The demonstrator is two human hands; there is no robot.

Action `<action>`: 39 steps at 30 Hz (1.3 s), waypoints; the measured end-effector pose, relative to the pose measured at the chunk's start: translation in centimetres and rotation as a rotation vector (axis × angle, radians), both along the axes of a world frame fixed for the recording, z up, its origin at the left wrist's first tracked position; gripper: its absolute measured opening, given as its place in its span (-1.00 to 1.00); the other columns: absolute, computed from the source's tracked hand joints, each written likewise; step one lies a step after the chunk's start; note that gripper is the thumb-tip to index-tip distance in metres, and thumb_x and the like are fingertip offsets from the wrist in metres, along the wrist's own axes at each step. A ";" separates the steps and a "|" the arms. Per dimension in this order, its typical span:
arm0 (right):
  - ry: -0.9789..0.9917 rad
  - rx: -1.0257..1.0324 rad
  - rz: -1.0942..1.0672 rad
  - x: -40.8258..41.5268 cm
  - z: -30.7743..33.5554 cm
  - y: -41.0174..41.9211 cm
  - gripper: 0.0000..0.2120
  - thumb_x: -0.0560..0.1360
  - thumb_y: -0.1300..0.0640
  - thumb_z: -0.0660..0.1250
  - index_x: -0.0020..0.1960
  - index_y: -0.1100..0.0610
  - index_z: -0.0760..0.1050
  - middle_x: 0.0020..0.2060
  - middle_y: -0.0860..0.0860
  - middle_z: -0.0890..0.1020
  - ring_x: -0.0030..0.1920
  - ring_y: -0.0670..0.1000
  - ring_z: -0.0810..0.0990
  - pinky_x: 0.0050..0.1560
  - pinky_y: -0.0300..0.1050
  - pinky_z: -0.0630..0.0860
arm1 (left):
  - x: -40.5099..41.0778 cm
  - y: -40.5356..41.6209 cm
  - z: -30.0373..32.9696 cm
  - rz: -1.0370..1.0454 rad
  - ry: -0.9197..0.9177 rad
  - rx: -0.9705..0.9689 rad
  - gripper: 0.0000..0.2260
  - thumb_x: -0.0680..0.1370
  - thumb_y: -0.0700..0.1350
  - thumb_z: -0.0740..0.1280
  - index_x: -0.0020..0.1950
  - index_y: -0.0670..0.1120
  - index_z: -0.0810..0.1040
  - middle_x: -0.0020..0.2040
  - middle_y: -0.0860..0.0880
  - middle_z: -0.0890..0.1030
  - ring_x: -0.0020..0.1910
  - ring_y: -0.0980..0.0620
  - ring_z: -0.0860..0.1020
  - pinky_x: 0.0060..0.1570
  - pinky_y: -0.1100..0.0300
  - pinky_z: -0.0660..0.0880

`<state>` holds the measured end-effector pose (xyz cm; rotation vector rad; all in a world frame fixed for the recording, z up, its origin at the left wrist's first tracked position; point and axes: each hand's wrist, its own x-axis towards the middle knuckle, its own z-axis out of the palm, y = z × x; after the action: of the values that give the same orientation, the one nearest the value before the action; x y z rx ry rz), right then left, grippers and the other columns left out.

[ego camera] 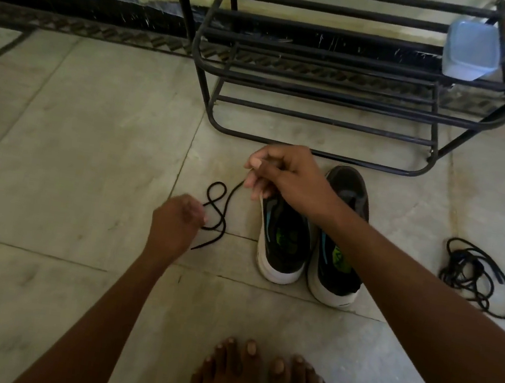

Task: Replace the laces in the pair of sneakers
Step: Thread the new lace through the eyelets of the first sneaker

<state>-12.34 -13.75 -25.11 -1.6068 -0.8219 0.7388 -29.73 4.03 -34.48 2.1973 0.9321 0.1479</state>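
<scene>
Now my right hand (282, 176) pinches one end of a black lace (220, 211) above the left sneaker (282, 244), my left hand (176, 216) curled round its slack on the floor (72, 149). Lacing seems barely begun; next I'd find the aglet and feed a bottom eyelet.

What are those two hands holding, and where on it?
One black lace: the right hand pinches its upper stretch, the left hand grips near its loose lower end.
</scene>
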 end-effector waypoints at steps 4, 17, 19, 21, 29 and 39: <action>0.119 -0.030 0.006 -0.8 -1.3 0.5 -0.73 0.68 0.35 0.12 0.21 0.35 0.57 -0.01 0.22 0.72 -0.03 0.16 0.74 0.01 -0.02 0.65 | -3.7 -1.4 -2.9 -0.073 0.095 0.074 -0.84 0.38 -0.20 0.60 -0.11 -0.10 0.68 -0.07 -0.01 0.53 -0.04 0.00 0.52 -0.15 0.36 0.27; -0.539 -0.101 0.079 -2.8 -1.7 0.3 -0.77 0.61 0.19 0.32 -0.10 0.28 0.68 -0.32 0.04 0.70 -0.36 -0.07 0.64 -0.23 -0.03 0.59 | -0.7 -5.0 3.8 -0.072 -0.442 -0.157 -0.87 0.54 -0.25 0.48 0.02 -0.11 0.58 -0.25 0.00 0.67 -0.26 0.00 0.68 -0.18 0.06 0.62; -0.570 -0.083 0.102 -2.8 -1.9 0.2 -0.79 0.59 0.23 0.30 -0.08 0.29 0.68 -0.30 0.08 0.69 -0.32 -0.03 0.65 -0.22 0.02 0.60 | -0.6 -5.0 4.4 0.005 -0.470 -0.185 -0.71 0.50 -0.25 0.52 0.14 -0.09 0.52 -0.24 -0.02 0.69 -0.24 0.01 0.70 -0.13 -0.01 0.65; -0.606 -0.081 0.139 -2.7 -1.9 0.2 -0.82 0.57 0.30 0.31 0.00 0.29 0.70 -0.24 0.09 0.71 -0.25 -0.06 0.64 -0.18 -0.09 0.60 | -0.4 -4.9 4.8 0.056 -0.472 -0.191 -0.60 0.46 -0.24 0.56 0.21 -0.05 0.48 -0.23 -0.03 0.70 -0.23 0.00 0.71 -0.08 -0.08 0.66; -0.633 -0.077 0.196 -1.0 -1.0 -1.0 -0.83 0.55 0.33 0.36 0.08 0.29 0.69 -0.19 0.10 0.70 -0.22 -0.10 0.60 -0.13 -0.37 0.51 | -0.4 -4.1 5.2 -0.005 -0.493 -0.257 -0.56 0.43 -0.27 0.58 0.25 -0.09 0.55 -0.20 -0.09 0.70 -0.16 -0.11 0.72 -0.06 -0.24 0.65; -0.648 -0.138 0.188 -0.7 -1.3 -1.1 -0.84 0.56 0.31 0.34 0.04 0.29 0.70 -0.15 0.10 0.70 -0.18 -0.10 0.58 -0.11 -0.45 0.43 | -0.7 -4.9 5.2 -0.033 -0.551 -0.208 -0.76 0.47 -0.25 0.54 0.09 -0.18 0.61 -0.18 -0.09 0.70 -0.17 -0.09 0.71 -0.09 -0.15 0.67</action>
<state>-13.01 -14.90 -26.39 -1.9431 -1.4252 0.4002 -30.46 -0.89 -29.26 1.8340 0.5700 0.5808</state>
